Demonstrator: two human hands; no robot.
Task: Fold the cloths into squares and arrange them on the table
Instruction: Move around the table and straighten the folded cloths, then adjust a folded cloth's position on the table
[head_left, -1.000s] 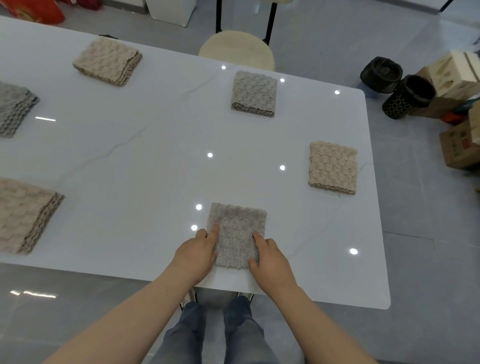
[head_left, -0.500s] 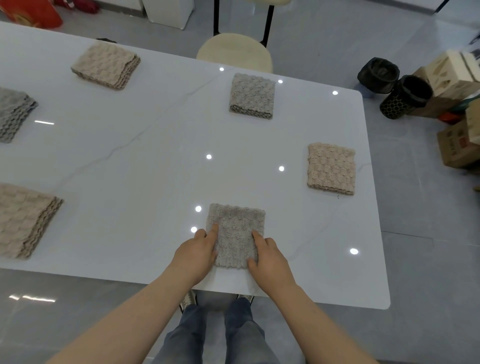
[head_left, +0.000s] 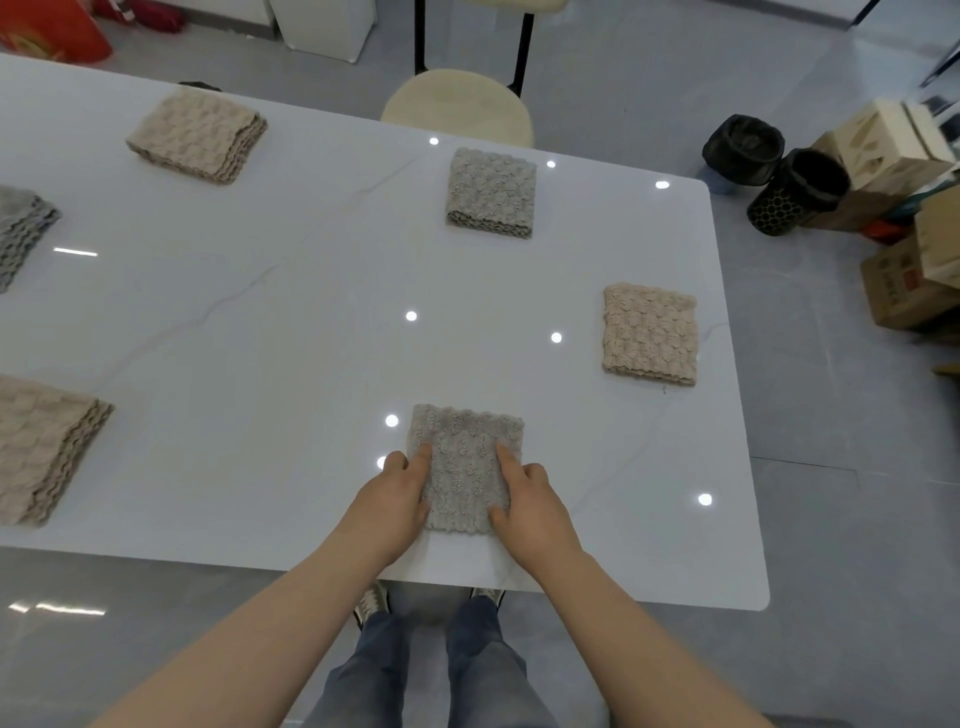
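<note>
Now 3 beige cloths (head_left: 649, 332), 3 grey cloths (head_left: 467, 441); L hand (head_left: 392, 499), R hand (head_left: 530, 506) press nearest.

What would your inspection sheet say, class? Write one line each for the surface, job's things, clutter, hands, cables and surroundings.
Surface: glossy white marble-look table, lamp glints on it.
Job's things: six folded knitted cloths, lying apart: near grey cloth under the hands; far grey cloth; right beige cloth; far-left beige cloth; left-edge grey cloth, cut by the frame; near-left beige cloth.
Clutter: nothing seen.
Hands: left hand and right hand rest on the near grey cloth's sides, index fingers straight.
Cables: nothing seen.
Surroundings: cream round stool, black lined bin, black mesh bin, cardboard boxes on grey floor.
</note>
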